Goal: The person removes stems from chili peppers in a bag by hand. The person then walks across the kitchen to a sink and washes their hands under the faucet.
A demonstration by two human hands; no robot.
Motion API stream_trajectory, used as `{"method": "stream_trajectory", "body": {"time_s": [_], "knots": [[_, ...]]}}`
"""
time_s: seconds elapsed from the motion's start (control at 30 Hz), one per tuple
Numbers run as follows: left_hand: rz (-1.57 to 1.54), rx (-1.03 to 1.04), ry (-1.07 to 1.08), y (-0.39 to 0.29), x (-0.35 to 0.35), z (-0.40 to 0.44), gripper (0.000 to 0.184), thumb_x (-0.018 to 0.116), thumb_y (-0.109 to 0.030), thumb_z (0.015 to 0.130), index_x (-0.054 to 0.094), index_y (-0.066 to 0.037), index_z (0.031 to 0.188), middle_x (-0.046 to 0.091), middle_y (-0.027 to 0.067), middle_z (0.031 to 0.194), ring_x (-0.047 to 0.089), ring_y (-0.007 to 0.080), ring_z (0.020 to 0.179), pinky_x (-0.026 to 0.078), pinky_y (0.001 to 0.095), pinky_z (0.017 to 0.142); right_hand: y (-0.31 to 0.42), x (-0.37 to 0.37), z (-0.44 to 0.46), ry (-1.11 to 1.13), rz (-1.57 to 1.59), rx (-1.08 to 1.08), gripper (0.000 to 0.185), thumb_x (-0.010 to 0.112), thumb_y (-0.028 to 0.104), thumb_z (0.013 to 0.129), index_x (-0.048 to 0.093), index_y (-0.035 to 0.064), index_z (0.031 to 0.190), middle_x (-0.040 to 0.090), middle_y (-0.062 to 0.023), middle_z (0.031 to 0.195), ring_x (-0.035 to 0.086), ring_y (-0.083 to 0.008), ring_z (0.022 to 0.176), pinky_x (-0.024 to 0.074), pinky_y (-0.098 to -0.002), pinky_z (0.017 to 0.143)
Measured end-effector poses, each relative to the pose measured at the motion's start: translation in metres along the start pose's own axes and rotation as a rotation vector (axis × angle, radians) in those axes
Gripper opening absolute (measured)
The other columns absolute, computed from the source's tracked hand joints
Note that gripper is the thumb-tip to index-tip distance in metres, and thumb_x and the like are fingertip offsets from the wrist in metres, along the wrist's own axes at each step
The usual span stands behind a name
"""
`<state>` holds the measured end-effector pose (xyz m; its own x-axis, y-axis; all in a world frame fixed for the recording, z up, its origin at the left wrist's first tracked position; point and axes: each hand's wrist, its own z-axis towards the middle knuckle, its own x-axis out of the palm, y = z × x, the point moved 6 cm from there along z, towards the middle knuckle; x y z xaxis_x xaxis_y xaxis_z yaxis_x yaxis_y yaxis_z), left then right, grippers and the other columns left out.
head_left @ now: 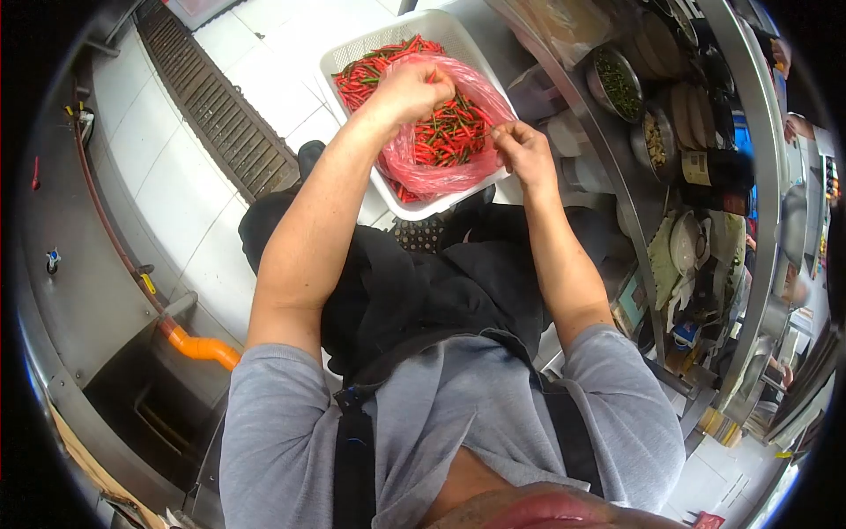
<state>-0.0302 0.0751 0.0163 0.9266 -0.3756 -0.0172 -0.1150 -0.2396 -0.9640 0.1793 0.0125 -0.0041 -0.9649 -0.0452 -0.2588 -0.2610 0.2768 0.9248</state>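
Note:
Red chilies with green stems (448, 134) fill a pink translucent plastic bag (414, 173), which sits in a white perforated basket (338, 60). More chilies (357, 81) lie in the basket beside the bag, at its far left. My left hand (416, 91) is over the bag's left part with its fingers pinched together; what it holds, if anything, is too small to tell. At the bag's right edge, my right hand (522, 152) grips the rim between thumb and fingers.
A floor drain grate (216, 97) runs along the white tiles on the left. An orange pipe (201, 346) stands by a metal counter (79, 291). On the right, metal shelving (617, 167) holds a bowl of chopped greens (617, 84) and a dark bottle (718, 167).

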Motion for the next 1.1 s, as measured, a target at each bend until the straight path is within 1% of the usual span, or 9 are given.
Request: {"method": "stream_trajectory", "body": {"time_s": [0.13, 0.3, 0.37, 0.47, 0.6, 0.67, 0.77, 0.93, 1.1], "knots": [[0.077, -0.069, 0.140, 0.016, 0.024, 0.002, 0.008, 0.062, -0.013, 0.083, 0.063, -0.006, 0.087, 0.053, -0.0035, 0.065, 0.044, 0.0059, 0.052, 0.034, 0.0219, 0.046, 0.027, -0.007, -0.017, -0.109, 0.264, -0.083, 0.014, 0.064, 0.015, 0.087, 0.062, 0.0019, 0.088, 0.061, -0.0025, 0.070, 0.053, -0.0074, 0.051, 0.0354, -0.0202, 0.043], [-0.065, -0.352, 0.191, 0.016, 0.038, -0.012, 0.026, 0.062, -0.031, 0.088, 0.060, -0.006, 0.092, 0.052, -0.0021, 0.065, 0.044, 0.0056, 0.050, 0.027, 0.0182, 0.041, 0.045, -0.018, -0.029, -0.188, 0.497, -0.175, 0.012, 0.065, 0.013, 0.087, 0.061, 0.0020, 0.090, 0.061, -0.0022, 0.071, 0.054, -0.0075, 0.053, 0.0367, -0.0199, 0.045], [-0.492, -0.397, 0.280, 0.022, 0.049, -0.013, 0.025, 0.063, -0.032, 0.087, 0.060, -0.007, 0.090, 0.055, -0.0001, 0.069, 0.047, 0.0066, 0.053, 0.027, 0.0211, 0.040, 0.052, -0.017, -0.036, -0.218, 0.461, -0.192, 0.012, 0.064, 0.012, 0.087, 0.062, 0.0021, 0.091, 0.062, -0.0022, 0.073, 0.054, -0.0081, 0.054, 0.0375, -0.0207, 0.047], [-0.634, -0.134, 0.325, 0.013, 0.054, -0.006, 0.020, 0.061, -0.027, 0.090, 0.060, -0.008, 0.094, 0.057, 0.0002, 0.074, 0.049, 0.0060, 0.058, 0.027, 0.0191, 0.040, 0.050, -0.013, -0.040, -0.248, 0.203, -0.208, 0.012, 0.067, 0.015, 0.086, 0.066, 0.0033, 0.088, 0.061, -0.0002, 0.068, 0.053, -0.0055, 0.056, 0.0394, -0.0211, 0.049], [-0.644, -0.136, 0.038, 0.013, 0.049, -0.001, 0.010, 0.062, -0.016, 0.088, 0.059, -0.007, 0.092, 0.057, 0.0002, 0.073, 0.048, 0.0057, 0.056, 0.028, 0.0180, 0.040, 0.039, -0.009, -0.040, -0.124, 0.030, -0.147, 0.018, 0.069, 0.018, 0.085, 0.069, 0.0014, 0.093, 0.063, -0.0009, 0.070, 0.057, -0.0071, 0.063, 0.0448, -0.0226, 0.055], [-0.504, -0.080, 0.177, 0.008, 0.046, -0.002, 0.010, 0.064, -0.014, 0.087, 0.058, -0.007, 0.090, 0.055, -0.0003, 0.068, 0.046, 0.0055, 0.051, 0.027, 0.0186, 0.039, 0.031, -0.009, -0.033, -0.127, 0.075, -0.203, 0.019, 0.069, 0.017, 0.084, 0.070, 0.0006, 0.093, 0.065, -0.0037, 0.072, 0.059, -0.0097, 0.066, 0.0467, -0.0249, 0.059], [-0.380, -0.048, 0.141, 0.007, 0.048, -0.002, 0.010, 0.064, -0.013, 0.086, 0.057, -0.008, 0.089, 0.053, -0.0010, 0.064, 0.044, 0.0056, 0.048, 0.026, 0.0191, 0.038, 0.048, -0.022, -0.034, -0.319, -0.068, -0.399, 0.020, 0.069, 0.017, 0.082, 0.070, -0.0004, 0.092, 0.068, -0.0082, 0.075, 0.060, -0.0117, 0.071, 0.0478, -0.0280, 0.066], [-0.413, -0.057, 0.218, 0.004, 0.059, -0.010, 0.008, 0.062, -0.011, 0.089, 0.056, -0.007, 0.089, 0.055, 0.0012, 0.069, 0.045, 0.0063, 0.048, 0.026, 0.0185, 0.037, 0.029, 0.005, -0.026, -0.021, 0.069, -0.244, 0.016, 0.064, 0.013, 0.088, 0.067, -0.0006, 0.096, 0.065, -0.0004, 0.075, 0.059, -0.0073, 0.064, 0.0484, -0.0220, 0.059], [-0.456, -0.054, 0.257, 0.003, 0.059, -0.011, 0.008, 0.062, -0.011, 0.089, 0.056, -0.007, 0.090, 0.056, 0.0013, 0.069, 0.046, 0.0063, 0.049, 0.028, 0.0178, 0.038, 0.029, 0.012, -0.037, 0.029, 0.163, -0.125, 0.014, 0.061, 0.013, 0.090, 0.065, 0.0016, 0.097, 0.063, 0.0006, 0.072, 0.056, -0.0056, 0.055, 0.0416, -0.0202, 0.049]]}}
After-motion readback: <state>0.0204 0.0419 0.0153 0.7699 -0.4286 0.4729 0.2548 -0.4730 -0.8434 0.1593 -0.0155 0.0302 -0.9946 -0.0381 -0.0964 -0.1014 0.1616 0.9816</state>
